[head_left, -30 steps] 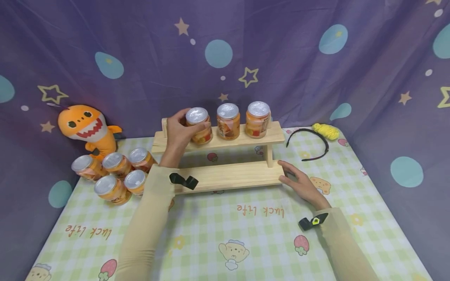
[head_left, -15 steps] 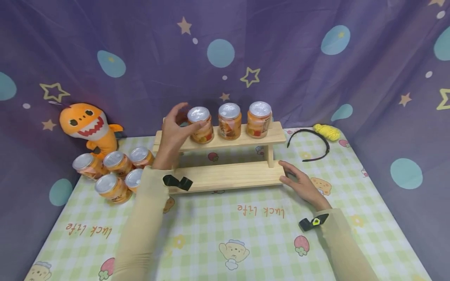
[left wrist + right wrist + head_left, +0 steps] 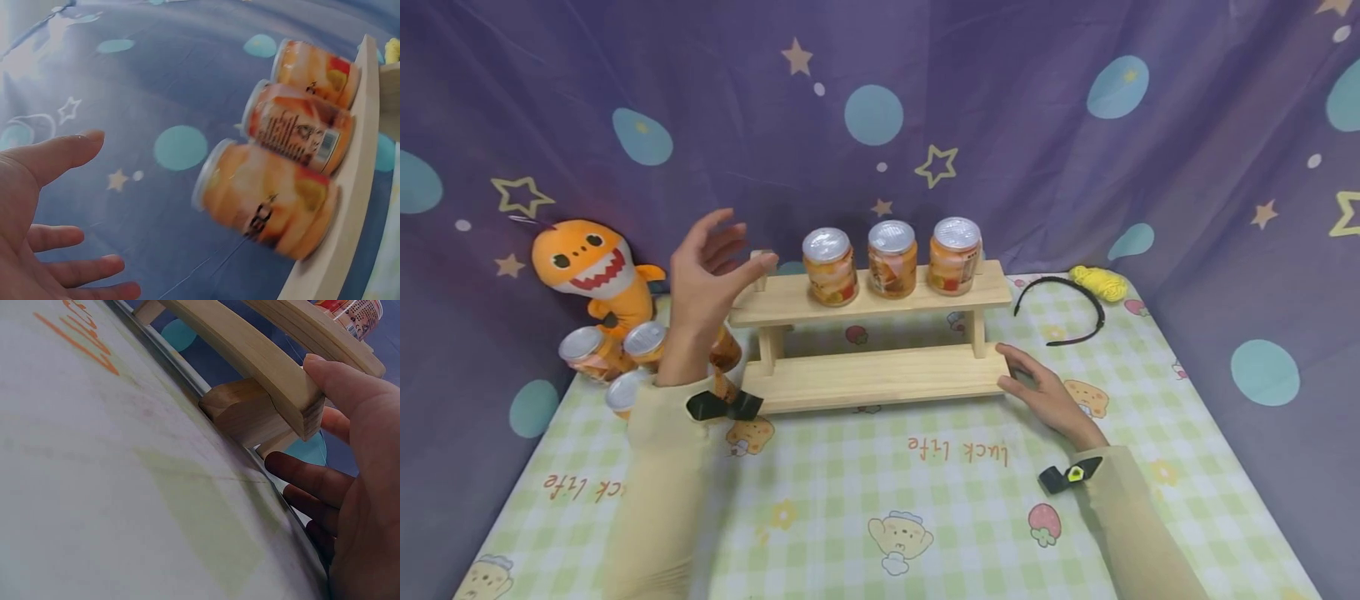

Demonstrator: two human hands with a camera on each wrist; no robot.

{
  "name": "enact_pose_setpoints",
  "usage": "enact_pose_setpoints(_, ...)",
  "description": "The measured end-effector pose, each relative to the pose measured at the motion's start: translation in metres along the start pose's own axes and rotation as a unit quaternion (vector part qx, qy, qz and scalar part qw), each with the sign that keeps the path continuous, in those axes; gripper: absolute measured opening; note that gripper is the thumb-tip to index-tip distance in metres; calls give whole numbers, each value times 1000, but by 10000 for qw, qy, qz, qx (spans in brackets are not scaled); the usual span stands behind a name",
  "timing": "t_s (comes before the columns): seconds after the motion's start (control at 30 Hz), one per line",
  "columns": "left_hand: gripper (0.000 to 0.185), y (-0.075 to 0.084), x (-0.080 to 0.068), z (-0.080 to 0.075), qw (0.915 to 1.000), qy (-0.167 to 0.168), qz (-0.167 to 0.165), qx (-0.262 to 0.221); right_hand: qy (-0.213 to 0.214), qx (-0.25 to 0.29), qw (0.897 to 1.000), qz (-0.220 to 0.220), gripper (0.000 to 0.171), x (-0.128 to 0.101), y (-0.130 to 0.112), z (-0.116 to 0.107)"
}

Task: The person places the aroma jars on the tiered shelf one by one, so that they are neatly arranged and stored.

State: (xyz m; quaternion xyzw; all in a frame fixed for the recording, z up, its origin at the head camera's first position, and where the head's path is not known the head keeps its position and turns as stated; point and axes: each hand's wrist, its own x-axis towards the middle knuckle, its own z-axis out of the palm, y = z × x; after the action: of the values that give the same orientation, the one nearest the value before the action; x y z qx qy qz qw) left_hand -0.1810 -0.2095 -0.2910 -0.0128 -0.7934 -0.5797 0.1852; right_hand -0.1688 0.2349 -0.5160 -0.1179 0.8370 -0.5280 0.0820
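A two-tier wooden shelf [image 3: 872,379] stands on the table. On its upper board is a row of orange-labelled jars with silver lids: a left jar [image 3: 832,279], a middle jar [image 3: 892,271] and a right jar [image 3: 955,262]. My left hand [image 3: 703,275] is raised left of the row, fingers apart and holding nothing. In the left wrist view a gap separates its thumb [image 3: 65,153] from the closest jar [image 3: 265,203]. My right hand [image 3: 1047,402] holds the lower board's right end, with the thumb [image 3: 340,381] on its edge and the index finger behind.
Several more jars [image 3: 593,357] stand on the table at left, partly behind my left forearm. Behind them leans an orange shark plush [image 3: 598,267]. A black headband [image 3: 1101,312] and yellow yarn [image 3: 1099,283] lie at the back right. A purple curtain [image 3: 1030,183] backs the table.
My left hand has let go of the left jar and moved away to the left, uncovering the shelf's left end. The jar stays on the upper board. My right hand has stayed in place.
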Motion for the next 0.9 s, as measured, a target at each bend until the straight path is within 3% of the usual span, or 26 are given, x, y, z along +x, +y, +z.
enact_pose_setpoints(0.43, 65, -14, -24, -64, 9935, 1044, -244, -384, -6, 109, 9999, -21, 60, 0, 0, 0)
enact_pose_setpoints(0.6, 64, -29, -33, -86, 9854, 1443, -327, -837, 13, 79, 10000, -43, 60, 0, 1, 1)
enact_pose_setpoints(0.8, 58, -51, -44, -110, 9727, 1932, -175, -1272, -15, 88, 9999, -85, 60, 0, 1, 0)
enact_pose_setpoints(0.9, 59, -63, -49, -123, 9656, 2235, -444, -1254, -15, 94, 9999, -94, 61, 0, 0, 0)
